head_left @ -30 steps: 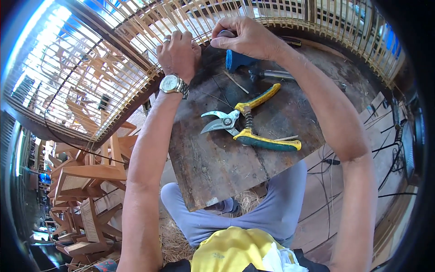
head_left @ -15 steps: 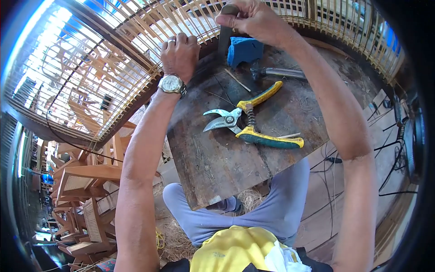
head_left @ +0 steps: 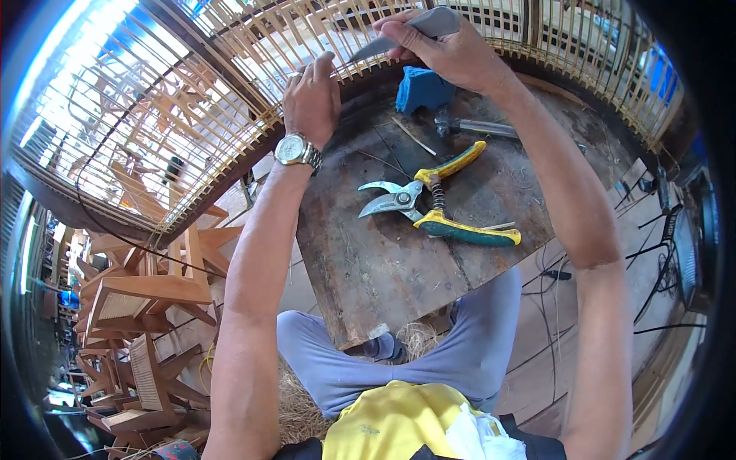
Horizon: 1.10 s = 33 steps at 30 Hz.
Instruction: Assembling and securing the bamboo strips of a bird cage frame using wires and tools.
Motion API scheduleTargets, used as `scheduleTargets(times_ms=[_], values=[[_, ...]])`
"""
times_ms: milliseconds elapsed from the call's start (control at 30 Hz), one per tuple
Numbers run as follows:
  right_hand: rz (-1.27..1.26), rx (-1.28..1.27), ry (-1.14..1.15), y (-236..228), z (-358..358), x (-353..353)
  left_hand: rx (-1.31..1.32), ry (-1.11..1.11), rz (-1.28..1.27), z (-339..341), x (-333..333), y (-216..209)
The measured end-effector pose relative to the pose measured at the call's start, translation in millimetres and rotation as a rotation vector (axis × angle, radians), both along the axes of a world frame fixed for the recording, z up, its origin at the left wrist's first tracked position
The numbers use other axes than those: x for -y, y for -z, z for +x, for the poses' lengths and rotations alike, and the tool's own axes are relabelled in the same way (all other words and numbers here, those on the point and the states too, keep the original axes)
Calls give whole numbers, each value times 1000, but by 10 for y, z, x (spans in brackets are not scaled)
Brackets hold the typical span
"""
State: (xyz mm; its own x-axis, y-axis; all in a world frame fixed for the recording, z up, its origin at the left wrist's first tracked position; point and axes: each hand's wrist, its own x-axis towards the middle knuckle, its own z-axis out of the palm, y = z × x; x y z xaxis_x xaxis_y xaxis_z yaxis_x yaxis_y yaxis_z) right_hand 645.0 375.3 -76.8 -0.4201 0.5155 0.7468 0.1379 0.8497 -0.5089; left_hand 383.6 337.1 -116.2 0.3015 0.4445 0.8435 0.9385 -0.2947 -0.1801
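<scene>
A grey, flat tapered tool (head_left: 437, 23) is gripped in my right hand (head_left: 468, 63), its pointed end toward my left hand. My left hand (head_left: 313, 106), with a watch at the wrist, rests at the dark curved wooden frame (head_left: 264, 142) strung with pale cane strips. Its fingers are curled at the strips; what they pinch is hidden. On the brown wooden board below lie pruning shears (head_left: 437, 201) with yellow and green handles, blades apart. A blue cloth-like piece (head_left: 423, 90) and a hammer (head_left: 479, 126) lie beyond them, close to the frame.
The worn board (head_left: 368, 284) sits over my knees. Wooden chair frames (head_left: 146, 299) crowd the left side. Dark cables (head_left: 659, 276) run over the floor at right, and cane shavings (head_left: 303, 406) lie between my legs.
My right hand has tilted the grey tool from upright to slanting, with its point now toward my left hand. The board and shears appear shifted slightly right in view.
</scene>
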Motion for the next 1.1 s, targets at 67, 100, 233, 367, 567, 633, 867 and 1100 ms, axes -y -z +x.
scheduleTargets(times_ms=[67, 100, 233, 367, 567, 633, 867, 1100], values=[[25, 8, -5, 25, -33, -1, 72, 13, -45, -17, -7, 9], [32, 49, 18, 51, -53, 4, 70, 20, -25, -20, -16, 13], [119, 66, 68, 176, -141, 20, 91, 26, 9, -12, -44, 22], [154, -56, -10, 212, -247, -37, 77, 8, -2, -1, -28, 9], [155, 47, 38, 252, -330, 31, 35, 34, -5, 9, 6, -5], [208, 86, 65, 240, -345, 80, 11, 25, -21, 9, 1, 1], [127, 160, 86, 182, -355, 55, 9, 33, 23, -31, -66, 32], [42, 133, -28, 151, -275, -4, -19, -5, 18, 8, -50, 15]])
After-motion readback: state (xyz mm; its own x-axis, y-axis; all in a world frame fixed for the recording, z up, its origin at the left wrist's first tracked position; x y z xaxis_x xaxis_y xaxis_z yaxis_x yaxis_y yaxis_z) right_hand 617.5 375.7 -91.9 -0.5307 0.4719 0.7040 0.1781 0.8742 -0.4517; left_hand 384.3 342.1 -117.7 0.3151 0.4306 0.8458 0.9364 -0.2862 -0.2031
